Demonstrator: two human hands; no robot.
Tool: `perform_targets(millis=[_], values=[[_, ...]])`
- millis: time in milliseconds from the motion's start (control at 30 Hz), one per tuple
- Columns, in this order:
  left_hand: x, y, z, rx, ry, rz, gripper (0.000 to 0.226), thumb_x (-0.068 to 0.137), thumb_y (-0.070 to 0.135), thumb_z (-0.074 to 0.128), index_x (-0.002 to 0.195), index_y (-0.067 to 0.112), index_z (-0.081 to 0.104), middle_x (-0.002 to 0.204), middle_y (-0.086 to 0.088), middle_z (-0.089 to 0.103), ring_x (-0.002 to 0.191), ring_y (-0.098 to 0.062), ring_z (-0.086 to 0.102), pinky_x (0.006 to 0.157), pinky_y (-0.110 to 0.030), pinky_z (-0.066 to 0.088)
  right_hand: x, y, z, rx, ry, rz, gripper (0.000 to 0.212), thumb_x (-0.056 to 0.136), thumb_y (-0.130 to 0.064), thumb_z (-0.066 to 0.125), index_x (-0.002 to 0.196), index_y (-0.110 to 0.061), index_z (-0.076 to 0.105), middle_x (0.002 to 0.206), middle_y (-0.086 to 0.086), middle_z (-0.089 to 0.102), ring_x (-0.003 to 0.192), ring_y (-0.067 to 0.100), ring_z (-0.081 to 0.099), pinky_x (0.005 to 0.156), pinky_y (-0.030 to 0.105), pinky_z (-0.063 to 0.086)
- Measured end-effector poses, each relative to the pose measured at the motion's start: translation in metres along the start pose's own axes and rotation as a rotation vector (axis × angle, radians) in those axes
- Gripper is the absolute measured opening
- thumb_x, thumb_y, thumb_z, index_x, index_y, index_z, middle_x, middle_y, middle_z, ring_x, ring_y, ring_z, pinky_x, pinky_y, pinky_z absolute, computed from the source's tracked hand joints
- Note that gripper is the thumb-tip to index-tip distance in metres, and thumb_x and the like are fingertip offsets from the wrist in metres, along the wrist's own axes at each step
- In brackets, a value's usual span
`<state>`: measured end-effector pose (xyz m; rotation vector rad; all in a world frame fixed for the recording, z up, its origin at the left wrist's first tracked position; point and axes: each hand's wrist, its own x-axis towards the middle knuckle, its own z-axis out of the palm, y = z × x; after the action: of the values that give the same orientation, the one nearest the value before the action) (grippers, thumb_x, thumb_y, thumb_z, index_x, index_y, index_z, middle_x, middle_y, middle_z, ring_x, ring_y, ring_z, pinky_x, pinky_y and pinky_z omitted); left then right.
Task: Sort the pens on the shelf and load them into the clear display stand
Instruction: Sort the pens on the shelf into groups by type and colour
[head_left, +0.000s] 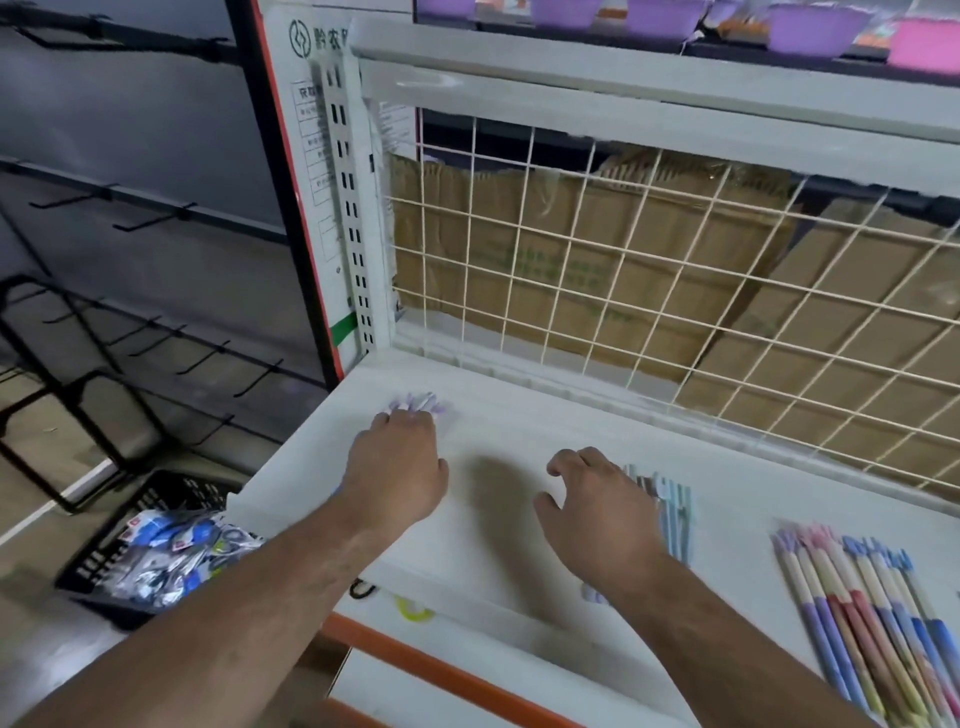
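Head view, blurred by motion.

- Shelf (519, 415): white and flat, seen from its front edge.
- Left hand (400, 462): palm down towards the shelf's left rear corner. The fingers are curled down around the purple pens (415, 404). Only the capped tips show past the knuckles, fanned out and smeared.
- Right hand (592, 499): palm down over the middle of the shelf. The fingers are loosely bent and the thumb stands apart. It grips nothing that shows.
- Blue pens (672, 514): a small pale bundle on the shelf, lying front to back. It sits just beside the right hand and is partly hidden under it.
- Pen row (857, 623): many pens laid side by side at the shelf's right front corner, caps towards the rear. Caps run purple, then pink, then blue from left to right. The row is well apart from both hands.
- Grid (623, 260): cream wire mesh standing along the shelf's rear edge.
- Boxes (571, 249): brown cardboard behind the grid.
- Trim (441, 670): an orange strip below the shelf's front edge.
- Basket (104, 571): black, on the floor below the shelf's left front corner. It holds packets (176, 551) in blue and white.
- Hook racks (156, 218): black bars with pegs, left of the shelf.
- Bowls (815, 26): purple, on the level above, along the upper edge of the view.
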<state>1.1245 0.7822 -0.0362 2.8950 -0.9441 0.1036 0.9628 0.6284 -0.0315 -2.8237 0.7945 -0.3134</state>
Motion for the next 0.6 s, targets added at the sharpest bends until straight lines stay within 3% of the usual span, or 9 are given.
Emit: perform_targets(millis=[167,300,367,467,600], values=[[0.01,-0.019,0.006,0.026,-0.053,-0.05,0.042,0.089,0.036,0.055,0.125,0.016,0.05,0.115,-0.005,0.06,0.105,-0.023,0.054,0.08,-0.032,0.044,0.007,-0.012,0.004,-0.014,-0.025,0.011,0.032,0.091,-0.045,0.054,0.119,-0.031,0.059,0.118,-0.009,0.06,0.102,0.02,0.062,0.07,0.029,0.044],[0.015,-0.018,0.009,0.022,-0.089,-0.061,0.034,0.091,0.031,0.056,0.122,0.019,0.052,0.117,-0.003,0.062,0.103,-0.022,0.057,0.072,-0.029,0.036,0.012,-0.016,0.002,-0.005,-0.062,0.025,0.033,0.093,-0.045,0.053,0.122,-0.031,0.058,0.12,-0.008,0.058,0.104,0.021,0.062,0.077,0.032,0.05],[0.017,-0.017,0.009,-0.006,-0.104,-0.062,0.034,0.092,0.028,0.055,0.126,0.022,0.052,0.13,-0.001,0.061,0.112,-0.022,0.058,0.073,-0.027,0.034,0.014,-0.015,0.002,-0.002,-0.068,0.024,0.033,0.094,-0.045,0.053,0.123,-0.03,0.057,0.121,-0.008,0.058,0.104,0.02,0.062,0.079,0.032,0.052],[0.02,-0.017,0.007,-0.017,-0.12,-0.009,0.046,0.097,0.026,0.049,0.142,0.03,0.043,0.159,0.007,0.034,0.136,-0.017,0.045,0.086,-0.026,0.039,0.016,-0.015,0.003,0.01,-0.07,0.026,0.033,0.094,-0.045,0.053,0.123,-0.03,0.058,0.121,-0.009,0.058,0.101,0.018,0.063,0.078,0.031,0.051],[0.026,-0.015,0.01,-0.015,-0.168,0.073,0.052,0.1,0.03,0.045,0.151,0.032,0.034,0.166,0.01,0.012,0.152,-0.008,0.011,0.108,-0.026,0.033,0.018,-0.013,0.003,0.024,-0.073,0.048,0.033,0.093,-0.045,0.053,0.122,-0.032,0.057,0.12,-0.011,0.058,0.1,0.017,0.063,0.073,0.03,0.047]])
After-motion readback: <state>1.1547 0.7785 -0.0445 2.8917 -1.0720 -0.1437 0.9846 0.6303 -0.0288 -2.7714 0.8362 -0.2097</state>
